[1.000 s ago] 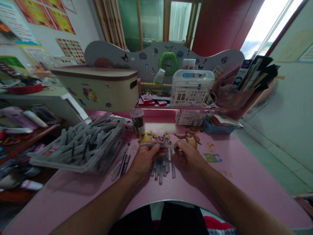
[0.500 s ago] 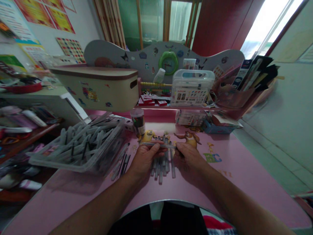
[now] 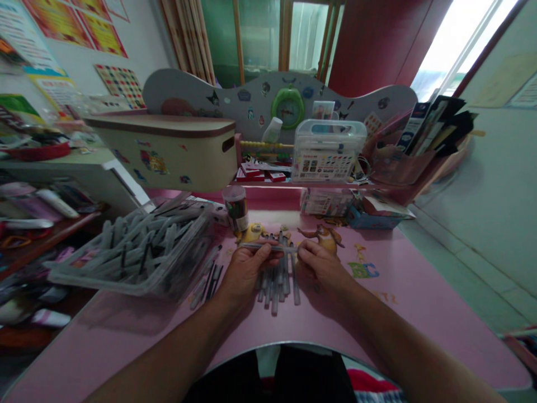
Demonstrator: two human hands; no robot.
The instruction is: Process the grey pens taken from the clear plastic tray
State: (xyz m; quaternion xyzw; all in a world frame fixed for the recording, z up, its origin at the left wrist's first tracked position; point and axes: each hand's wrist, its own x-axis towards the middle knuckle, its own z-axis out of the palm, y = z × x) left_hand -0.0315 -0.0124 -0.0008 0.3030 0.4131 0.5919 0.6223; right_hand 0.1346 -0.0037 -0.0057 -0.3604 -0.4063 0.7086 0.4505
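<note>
Across left hand point(image 3: 245, 271), toward right hand point(image 3: 321, 263): grey pen point(image 3: 255, 245).

A green clock point(image 3: 288, 109) is mounted on the grey back panel point(image 3: 363, 96), where stickers point(image 3: 212, 98) are scattered. Below, a beige storage bin point(image 3: 201, 161) with brown lid is placed at left; a clear carry case point(image 3: 329, 151) is stood upright at right; small red boxes point(image 3: 251, 172) are laid between. A blue box point(image 3: 375, 220) is set on the pink counter point(image 3: 419, 324). Posters point(image 3: 86, 31) are fixed to the wall point(image 3: 146, 33), far left.
</note>
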